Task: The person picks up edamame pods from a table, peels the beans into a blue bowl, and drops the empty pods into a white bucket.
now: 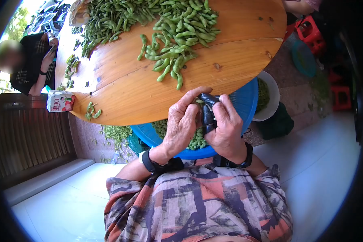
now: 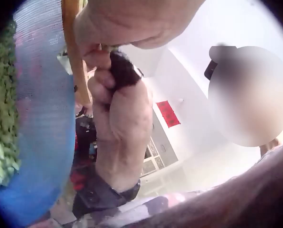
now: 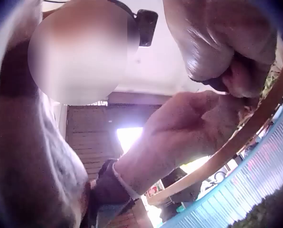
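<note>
Both hands meet above a blue basket (image 1: pixel 252 99), close to the table's near edge. My left hand (image 1: pixel 181 123) pinches a small green soybean pod (image 1: pixel 199 101), mostly hidden by fingers. From the other side my right hand (image 1: pixel 226 131) grips the same pod, with black covers (image 1: pixel 207 117) on its thumb and index finger. Shelled green soybeans (image 2: pixel 0 142) fill the basket below, seen at the left of the left wrist view. On the wooden table (image 1: pixel 125 94) lies a large heap of pods (image 1: pixel 185 26), its nearest ones just beyond the hands.
A white bucket (image 1: pixel 273 97) with green contents stands right of the basket. A drink carton (image 1: pixel 60 101) sits at the table's left edge, near a few loose pods (image 1: pixel 93 111). Another person (image 1: pixel 32 60) sits at the left. Red stools (image 1: pixel 310 34) stand at the right.
</note>
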{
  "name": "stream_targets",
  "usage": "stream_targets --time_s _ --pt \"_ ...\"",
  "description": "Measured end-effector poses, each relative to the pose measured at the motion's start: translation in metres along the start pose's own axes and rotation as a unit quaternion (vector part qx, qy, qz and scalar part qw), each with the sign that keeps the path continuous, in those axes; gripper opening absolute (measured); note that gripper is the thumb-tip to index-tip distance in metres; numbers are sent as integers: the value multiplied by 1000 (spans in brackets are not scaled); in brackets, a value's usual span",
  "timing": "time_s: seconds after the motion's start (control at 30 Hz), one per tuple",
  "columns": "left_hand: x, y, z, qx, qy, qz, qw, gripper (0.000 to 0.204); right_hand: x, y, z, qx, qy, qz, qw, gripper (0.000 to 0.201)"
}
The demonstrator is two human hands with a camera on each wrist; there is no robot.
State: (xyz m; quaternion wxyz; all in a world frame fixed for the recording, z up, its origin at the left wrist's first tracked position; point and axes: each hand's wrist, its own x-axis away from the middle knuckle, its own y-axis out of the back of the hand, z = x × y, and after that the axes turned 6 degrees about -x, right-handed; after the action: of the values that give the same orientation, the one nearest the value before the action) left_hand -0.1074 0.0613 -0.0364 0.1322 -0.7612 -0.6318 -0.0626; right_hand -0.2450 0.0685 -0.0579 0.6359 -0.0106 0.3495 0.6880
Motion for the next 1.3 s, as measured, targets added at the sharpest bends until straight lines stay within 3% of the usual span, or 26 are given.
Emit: stream_targets --time_s 0.03,0.1,0.2,0.27,0.3,0.37,0.43,0.5,0.53,0.57,0.6,0.7,0.73,0.77,0.8,0.83,0.9,0.93,1.0,1.03,1.1,1.13,1.17,1.2,1.23,1.3 --pt "0 -5 1 55 19 -29 998 36 0 -2 2 12 24 -16 1000 43" --pt "-4 -8 10 86 -31 -33 995 35 0 -2 1 19 33 -21 999 43" --pt "-6 -8 10 -24 -37 -46 998 33 -2 -1 1 35 61 -30 997 42" --pt "-6 -9 10 270 33 9 962 29 -1 1 0 43 78 -33 996 41" --pt "-6 -9 13 270 34 9 962 29 -1 3 -1 38 73 -33 996 40" --pt "-6 -10 20 48 -47 -15 998 14 -1 5 -4 20 44 -52 997 35" --pt "-1 -10 9 63 -6 -12 998 15 -6 12 -4 -33 -5 -38 999 31" --pt "0 -5 7 79 37 -6 996 17 -11 22 -8 -22 27 -51 998 25" --pt "-1 0 12 83 36 21 996 15 -11 27 -9 -166 -100 2 981 22" --pt "0 4 15 87 35 46 995 13 -10 31 -11 -305 -223 55 924 19" --pt "-1 5 13 98 56 54 992 18 -7 33 -18 -404 -271 74 870 17" --pt "-2 1 1 120 82 36 989 23 -13 34 -17 -454 -289 63 841 17" --pt "-3 2 1 119 82 36 989 23 -14 34 -14 -363 -288 61 884 18" --pt "-4 4 4 121 64 45 990 22 -13 31 -13 -363 -288 62 884 18" --pt "-4 6 6 122 47 55 990 21 -12 26 -14 -220 -155 34 963 19" --pt "-4 7 9 122 47 55 990 21 -9 22 -16 -66 -16 4 998 21" --pt "-4 11 15 141 22 49 988 21 -5 24 -15 -68 -19 8 997 26" --pt "-4 14 17 142 21 48 988 21 -11 29 -8 -133 -81 18 988 26" --pt "-5 19 17 80 -1 133 988 26 -11 38 -6 -242 -194 27 950 28" --pt "2 10 4 73 33 85 993 26 -3 47 -15 -221 -188 21 957 35" --pt "11 16 -1 -99 -26 103 989 23 6 69 -22 -285 -181 -74 938 46" --pt "12 21 -8 -99 -27 101 990 23 13 87 -36 -199 -173 -100 959 47" --pt "13 27 -17 -200 -73 75 974 20 12 105 -38 -110 -182 -147 966 31" --pt "12 30 -22 -298 -117 47 946 17 13 122 -48 97 -245 -161 951 19" --pt "7 32 -23 -298 -117 44 946 17 14 134 -59 207 -213 -171 939 36" --pt "-8 37 -24 -512 -210 -155 819 13 16 146 -61 243 -251 -144 926 46"
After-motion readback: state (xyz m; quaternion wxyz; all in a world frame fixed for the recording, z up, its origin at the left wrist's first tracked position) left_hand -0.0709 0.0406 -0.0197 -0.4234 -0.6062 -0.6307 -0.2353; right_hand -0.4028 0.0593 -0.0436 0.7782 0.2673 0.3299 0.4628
